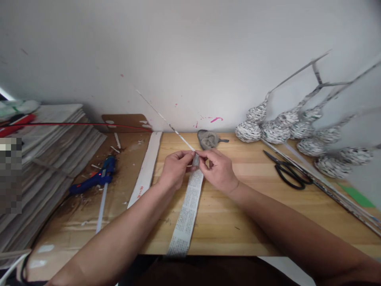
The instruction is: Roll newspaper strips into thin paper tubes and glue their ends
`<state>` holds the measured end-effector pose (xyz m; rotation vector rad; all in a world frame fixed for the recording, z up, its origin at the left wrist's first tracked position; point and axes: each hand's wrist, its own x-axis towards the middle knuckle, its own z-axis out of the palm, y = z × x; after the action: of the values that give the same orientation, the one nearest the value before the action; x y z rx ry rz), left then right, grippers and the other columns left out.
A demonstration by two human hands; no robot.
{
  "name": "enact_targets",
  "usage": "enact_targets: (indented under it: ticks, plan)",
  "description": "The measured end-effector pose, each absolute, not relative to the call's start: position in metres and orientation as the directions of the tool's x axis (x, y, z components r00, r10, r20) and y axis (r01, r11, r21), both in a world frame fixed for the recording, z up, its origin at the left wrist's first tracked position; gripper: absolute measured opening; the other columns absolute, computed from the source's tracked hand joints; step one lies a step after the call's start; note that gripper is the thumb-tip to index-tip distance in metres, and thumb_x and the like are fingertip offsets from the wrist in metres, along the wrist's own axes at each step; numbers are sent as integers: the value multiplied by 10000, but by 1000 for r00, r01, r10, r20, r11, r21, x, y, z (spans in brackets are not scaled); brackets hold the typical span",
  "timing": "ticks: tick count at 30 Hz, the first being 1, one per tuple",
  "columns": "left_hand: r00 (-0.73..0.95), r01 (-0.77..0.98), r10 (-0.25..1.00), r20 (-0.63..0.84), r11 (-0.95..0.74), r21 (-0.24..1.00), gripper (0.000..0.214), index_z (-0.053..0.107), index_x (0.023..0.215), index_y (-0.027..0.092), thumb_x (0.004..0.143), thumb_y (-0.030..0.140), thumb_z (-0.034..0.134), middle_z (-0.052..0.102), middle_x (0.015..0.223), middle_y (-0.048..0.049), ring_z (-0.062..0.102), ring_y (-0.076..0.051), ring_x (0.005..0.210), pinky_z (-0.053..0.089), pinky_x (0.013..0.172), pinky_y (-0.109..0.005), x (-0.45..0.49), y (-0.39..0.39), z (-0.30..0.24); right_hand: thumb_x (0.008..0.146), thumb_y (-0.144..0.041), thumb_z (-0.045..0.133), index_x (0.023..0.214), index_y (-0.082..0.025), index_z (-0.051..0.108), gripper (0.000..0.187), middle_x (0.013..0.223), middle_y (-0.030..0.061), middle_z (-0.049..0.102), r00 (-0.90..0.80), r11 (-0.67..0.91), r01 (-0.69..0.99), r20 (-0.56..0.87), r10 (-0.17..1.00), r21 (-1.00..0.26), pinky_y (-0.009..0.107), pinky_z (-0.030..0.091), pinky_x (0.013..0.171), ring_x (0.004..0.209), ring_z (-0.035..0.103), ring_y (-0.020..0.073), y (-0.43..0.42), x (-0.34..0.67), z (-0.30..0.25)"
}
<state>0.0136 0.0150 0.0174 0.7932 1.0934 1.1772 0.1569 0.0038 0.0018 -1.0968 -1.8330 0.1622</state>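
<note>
A long strip of printed newspaper [188, 210] runs from the table's front edge up to my hands. Its far end narrows into a thin rolled paper stick [166, 122] that points up and left toward the wall. My left hand [176, 169] pinches the paper where strip and stick meet, thumb and fingertips together. On the other side of that spot, my right hand [218, 169] pinches the strip's edge, its fingers curled. The fingertips of both hands nearly touch and hide part of the join.
Gourd-shaped woven paper pieces [275, 129] stand at the right, near black scissors [290, 171] and long paper sticks [324, 190]. A small grey pouch-like thing [208, 139] lies by the wall. At the left are a blue glue gun [93, 180] on cardboard and stacked newspapers [56, 167].
</note>
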Motion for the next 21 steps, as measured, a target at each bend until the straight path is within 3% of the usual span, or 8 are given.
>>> enact_targets:
  ticks: [15,21]
  plan:
    - [-4,-323,973,-231,217,921,250,652,674,129,628,347,766,599,635,5,548,-101,575,515,535,-236,14,16,18,889,-112,512,1156,-194,671,321,984,88,688,-311,708,626,727,612,-328,326,554,844,905,654,189,8,162,-4]
    - [16,-356,963,-267,255,899,253,657,674,120,617,332,783,631,664,-28,582,-119,593,502,531,-239,11,16,19,893,-110,498,1222,-186,639,367,1014,101,665,-392,702,672,691,608,-237,355,544,872,945,626,214,9,163,-6]
